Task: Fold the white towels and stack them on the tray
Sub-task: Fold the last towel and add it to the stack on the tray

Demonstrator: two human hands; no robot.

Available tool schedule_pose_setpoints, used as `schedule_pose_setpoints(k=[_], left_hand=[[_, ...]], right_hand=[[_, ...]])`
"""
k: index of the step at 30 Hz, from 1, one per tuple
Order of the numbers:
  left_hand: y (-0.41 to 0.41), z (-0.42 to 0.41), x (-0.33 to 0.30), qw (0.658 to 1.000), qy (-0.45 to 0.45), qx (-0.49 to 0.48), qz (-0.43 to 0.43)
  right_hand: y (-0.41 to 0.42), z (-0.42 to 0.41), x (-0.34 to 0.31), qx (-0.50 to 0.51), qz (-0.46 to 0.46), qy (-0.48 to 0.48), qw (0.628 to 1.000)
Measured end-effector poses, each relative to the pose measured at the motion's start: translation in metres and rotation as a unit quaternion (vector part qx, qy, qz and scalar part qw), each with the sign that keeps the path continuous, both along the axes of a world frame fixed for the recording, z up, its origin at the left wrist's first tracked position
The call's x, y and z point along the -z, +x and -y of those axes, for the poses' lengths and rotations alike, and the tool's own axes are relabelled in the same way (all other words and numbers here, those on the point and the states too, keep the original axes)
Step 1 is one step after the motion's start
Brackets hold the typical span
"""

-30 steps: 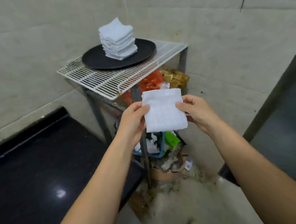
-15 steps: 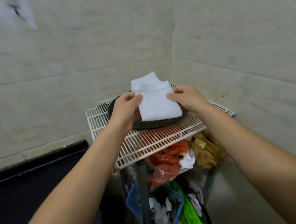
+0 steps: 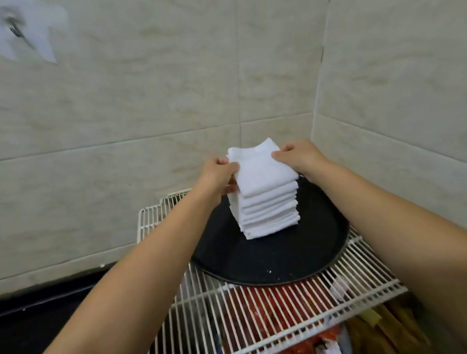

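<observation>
towel carried from mid-air onto stack on tray since a second ago; left hand and right hand both pinch its edges; release likely next

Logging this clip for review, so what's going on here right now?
A person is setting a folded white towel on top of a stack of folded white towels that sits on a round black tray. The left hand and right hand each pinch a far corner of the top towel. The tray rests on a white wire rack in a tiled corner.
</observation>
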State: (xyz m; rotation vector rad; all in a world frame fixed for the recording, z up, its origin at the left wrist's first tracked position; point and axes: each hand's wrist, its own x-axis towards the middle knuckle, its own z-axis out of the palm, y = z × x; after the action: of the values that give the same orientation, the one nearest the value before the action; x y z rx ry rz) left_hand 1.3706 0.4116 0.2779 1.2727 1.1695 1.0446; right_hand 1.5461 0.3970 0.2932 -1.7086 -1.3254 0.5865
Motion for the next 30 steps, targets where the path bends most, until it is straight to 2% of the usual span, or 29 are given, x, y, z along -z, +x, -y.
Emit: schedule_pose_setpoints(k=[3,9,12,17,19,24,27,30], left_hand=[[0.003,-0.006,0.014,0.998,0.022,-0.009,-0.061],[0.001,-0.003,0.014,0.994,0.032,-0.053,-0.096],[-0.011,0.016,0.008,0.990,0.039,-0.091,-0.099],[-0.032,0.088,0.014,0.983,0.081,-0.130,-0.097],[-0.049,0.125,0.025,0.977,0.113,-0.153,-0.097],[-0.120,0.225,0.059,0.966,0.109,-0.201,-0.116],[-0.184,0.274,0.068,0.952,0.108,-0.255,-0.130],[-0.263,0.328,0.083,0.932,0.086,-0.308,-0.171]], right_hand=[[0.008,-0.005,0.011,-0.014,-0.020,0.004,1.000],[0.014,0.004,0.004,-0.017,-0.049,-0.004,0.999],[0.016,0.026,-0.010,0.005,-0.018,0.024,1.000],[-0.002,0.098,-0.010,-0.019,0.043,0.083,0.995],[-0.023,0.128,0.002,-0.049,0.074,0.109,0.990],[-0.109,0.187,0.035,-0.185,0.143,0.127,0.964],[-0.182,0.215,0.045,-0.275,0.199,0.134,0.931],[-0.272,0.248,0.060,-0.364,0.253,0.156,0.883]])
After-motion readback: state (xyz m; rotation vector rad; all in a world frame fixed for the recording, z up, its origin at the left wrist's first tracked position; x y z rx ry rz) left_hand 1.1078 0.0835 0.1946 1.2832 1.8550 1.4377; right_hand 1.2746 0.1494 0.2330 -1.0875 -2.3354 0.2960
